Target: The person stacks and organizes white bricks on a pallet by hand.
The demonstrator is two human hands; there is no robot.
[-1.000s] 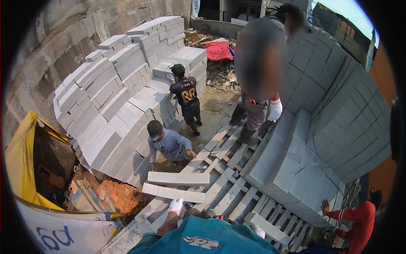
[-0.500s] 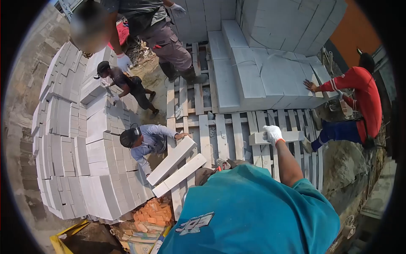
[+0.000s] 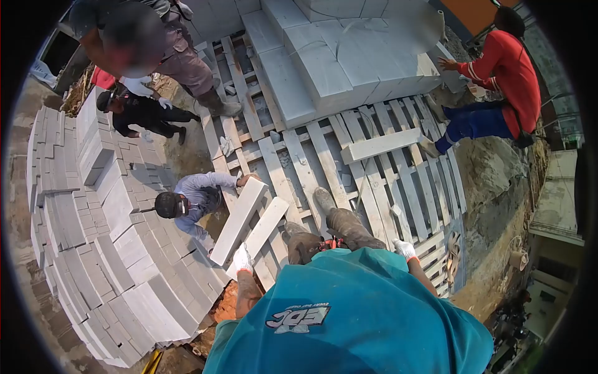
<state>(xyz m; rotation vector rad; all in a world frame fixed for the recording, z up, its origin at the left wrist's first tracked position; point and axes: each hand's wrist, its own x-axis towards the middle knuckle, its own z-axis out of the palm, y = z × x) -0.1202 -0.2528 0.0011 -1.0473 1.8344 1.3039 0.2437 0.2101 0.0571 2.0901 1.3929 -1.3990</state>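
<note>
My left hand (image 3: pixel 242 258), in a white glove, rests against the lower end of a long pale block (image 3: pixel 268 227), its fingers extended. Beside that block is another one (image 3: pixel 240 221), which a crouching co-worker in a grey-blue top (image 3: pixel 198 198) holds with both hands. My right hand (image 3: pixel 405 250), also gloved, is open above the pallet slats at the right of my legs and holds nothing. Farther forward, a separate long block (image 3: pixel 381 146) lies across the wooden pallet (image 3: pixel 305 171), touched by neither of my hands.
Stacked pale blocks rise at the left (image 3: pixel 99 249) and at the top centre (image 3: pixel 342 56). A co-worker in red (image 3: pixel 507 75) is at the right. Two more people, one in black (image 3: pixel 146 112) and one in brownish trousers (image 3: pixel 187 62), are at the upper left. The pallet has gaps between slats.
My right hand has let go of the block on the pallet and drawn back towards my body. My left hand has come into view at the lower block. The view has turned.
</note>
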